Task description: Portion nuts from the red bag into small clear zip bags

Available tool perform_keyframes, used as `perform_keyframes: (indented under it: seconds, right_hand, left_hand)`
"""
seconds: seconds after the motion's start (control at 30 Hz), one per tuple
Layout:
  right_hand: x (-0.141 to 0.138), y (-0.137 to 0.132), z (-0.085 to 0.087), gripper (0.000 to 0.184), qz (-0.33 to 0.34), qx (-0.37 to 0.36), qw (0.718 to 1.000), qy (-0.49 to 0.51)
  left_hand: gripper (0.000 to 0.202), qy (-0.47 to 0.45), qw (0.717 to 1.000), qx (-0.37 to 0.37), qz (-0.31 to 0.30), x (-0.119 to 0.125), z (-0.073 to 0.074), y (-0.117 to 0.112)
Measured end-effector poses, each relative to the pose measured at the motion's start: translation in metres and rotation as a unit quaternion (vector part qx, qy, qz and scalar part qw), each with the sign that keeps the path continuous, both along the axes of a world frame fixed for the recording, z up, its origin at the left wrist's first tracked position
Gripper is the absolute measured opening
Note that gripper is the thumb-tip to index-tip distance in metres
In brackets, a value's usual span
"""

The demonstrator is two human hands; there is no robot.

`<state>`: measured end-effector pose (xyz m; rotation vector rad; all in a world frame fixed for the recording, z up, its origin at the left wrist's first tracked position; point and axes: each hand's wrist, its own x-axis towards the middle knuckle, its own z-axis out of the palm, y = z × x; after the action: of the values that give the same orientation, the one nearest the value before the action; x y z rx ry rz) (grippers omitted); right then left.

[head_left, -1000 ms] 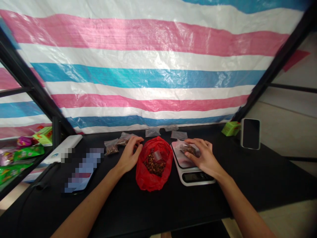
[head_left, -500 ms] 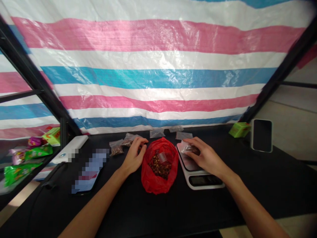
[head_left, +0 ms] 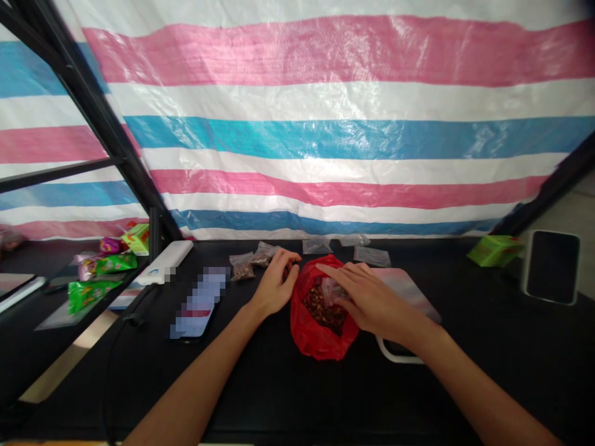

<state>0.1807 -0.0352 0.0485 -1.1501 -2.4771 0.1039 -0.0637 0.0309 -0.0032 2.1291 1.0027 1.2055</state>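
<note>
My right hand (head_left: pixel 367 300) is over the mouth of an open red plastic bag (head_left: pixel 320 344). Its thumb and fingers close on a small clear plastic bag (head_left: pixel 333 291), partly hidden by the fingers. Loose brown dried bits, perhaps spices or seeds, (head_left: pixel 320 313) fill the red bag. Beside its left rim, my left hand (head_left: pixel 277 282) rests with curled, parted fingers and nothing visible in them. Behind my right wrist lies a white kitchen scale (head_left: pixel 404 288); its visible plate is bare and its display is covered.
Small filled zip bags (head_left: pixel 242 267) lie beyond my left hand, flat clear zip bags (head_left: pixel 372 256) along the back. On the left are a phone (head_left: pixel 199 306), a white power bank (head_left: pixel 170 260) and green snack packets (head_left: pixel 93 294). A green box (head_left: pixel 495 249) and another phone (head_left: pixel 553 266) stand right.
My right hand has moved left from the scale plate to over the red bag, and the clear bag is off the visible plate. My left hand stays beside the red bag. The view has turned left.
</note>
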Motion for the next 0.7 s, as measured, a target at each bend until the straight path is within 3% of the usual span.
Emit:
perform_keyframes:
  seconds: [0.23, 0.43, 0.6, 0.7]
  right_hand:
    - [0.003, 0.001, -0.006, 0.069, -0.022, -0.006, 0.999, 0.042]
    - [0.058, 0.001, -0.012, 0.051, -0.107, 0.01, 0.991, 0.075]
    - [0.101, -0.004, -0.018, 0.073, -0.119, -0.018, 0.99, 0.077]
    - [0.118, -0.004, -0.024, 0.067, -0.166, 0.003, 0.972, 0.168]
  left_hand:
    - [0.018, 0.003, 1.0, -0.009, -0.01, 0.001, 0.0, -0.002]
    - [0.02, -0.001, 1.0, -0.013, -0.013, 0.002, -0.003, 0.0]
    - [0.02, 0.0, 1.0, -0.008, -0.015, 0.001, -0.004, 0.001]
    - [0.02, 0.002, 1.0, -0.006, -0.011, 0.0, -0.003, 0.001]
